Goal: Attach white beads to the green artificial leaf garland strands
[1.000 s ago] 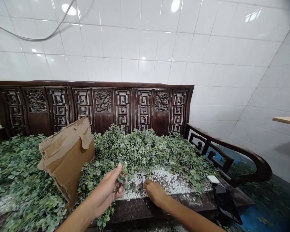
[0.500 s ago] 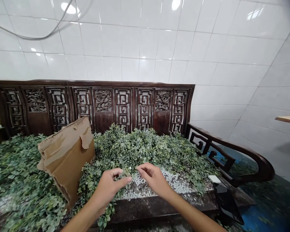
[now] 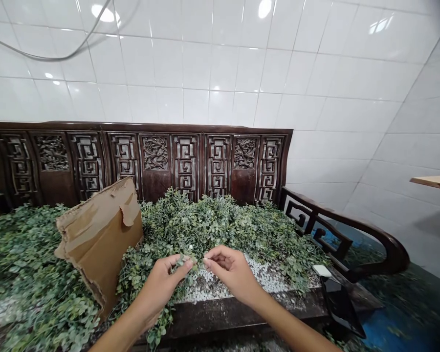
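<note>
My left hand (image 3: 167,275) pinches a small green leaf sprig (image 3: 186,257) between thumb and fingers. Just to its right, my right hand (image 3: 231,270) has its thumb and index fingertips pressed together; whatever is between them is too small to make out. A narrow gap separates the two hands. Beneath them lie many small white pieces (image 3: 209,289), spread over the dark wooden seat (image 3: 220,313). Behind the hands rises a heap of leafy green sprigs (image 3: 212,222), which look artificial.
A torn cardboard sheet (image 3: 106,244) stands upright among the leaves at left, with more leafy sprigs (image 3: 25,274) beyond it. The bench has a carved back (image 3: 156,178) and a curved armrest (image 3: 374,234). A black phone-like slab (image 3: 341,303) and a small white object (image 3: 321,270) lie at right.
The left thumb and fingers have closed on the sprig, where they were further apart before. My right hand stays pinched in nearly the same place. The view has shifted slightly.
</note>
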Demonstrator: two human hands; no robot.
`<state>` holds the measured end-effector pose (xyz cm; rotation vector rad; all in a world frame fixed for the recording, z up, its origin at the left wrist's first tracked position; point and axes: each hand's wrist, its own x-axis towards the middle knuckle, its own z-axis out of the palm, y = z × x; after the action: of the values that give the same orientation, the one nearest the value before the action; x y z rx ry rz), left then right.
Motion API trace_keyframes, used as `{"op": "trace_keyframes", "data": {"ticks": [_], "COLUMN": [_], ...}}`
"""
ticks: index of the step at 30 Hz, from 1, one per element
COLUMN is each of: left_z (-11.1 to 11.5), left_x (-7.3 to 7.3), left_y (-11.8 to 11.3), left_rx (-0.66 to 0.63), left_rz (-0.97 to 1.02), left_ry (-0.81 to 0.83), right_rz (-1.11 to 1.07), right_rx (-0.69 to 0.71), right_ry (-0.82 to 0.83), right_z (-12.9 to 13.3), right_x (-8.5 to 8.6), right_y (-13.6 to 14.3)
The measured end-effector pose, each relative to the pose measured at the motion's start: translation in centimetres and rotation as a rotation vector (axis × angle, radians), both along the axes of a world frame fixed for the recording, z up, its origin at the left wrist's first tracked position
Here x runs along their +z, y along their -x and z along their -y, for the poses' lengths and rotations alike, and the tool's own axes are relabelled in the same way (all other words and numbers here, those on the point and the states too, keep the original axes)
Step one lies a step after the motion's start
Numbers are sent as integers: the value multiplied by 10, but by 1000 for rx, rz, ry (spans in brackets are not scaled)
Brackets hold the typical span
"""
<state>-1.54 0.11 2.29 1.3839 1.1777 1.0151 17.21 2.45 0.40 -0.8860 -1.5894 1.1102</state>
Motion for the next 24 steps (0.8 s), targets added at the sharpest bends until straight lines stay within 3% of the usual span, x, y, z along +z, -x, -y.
{"op": "trace_keyframes", "data": {"ticks": [5, 11, 24], "left_z": [1, 3, 4], "left_x": [3, 10, -1], "left_y": [-1, -2, -6], "left_rx": [18, 27, 27], "left_rz": [-61, -164, -185], "left_ry": [-26, -64, -119], "right_rz": [-9, 14, 9], "right_rx": [8, -96, 39], "right_ry": [23, -41, -5], "right_z": [1, 2, 8], "right_x": [1, 3, 6], "right_y": [0, 4, 10]}}
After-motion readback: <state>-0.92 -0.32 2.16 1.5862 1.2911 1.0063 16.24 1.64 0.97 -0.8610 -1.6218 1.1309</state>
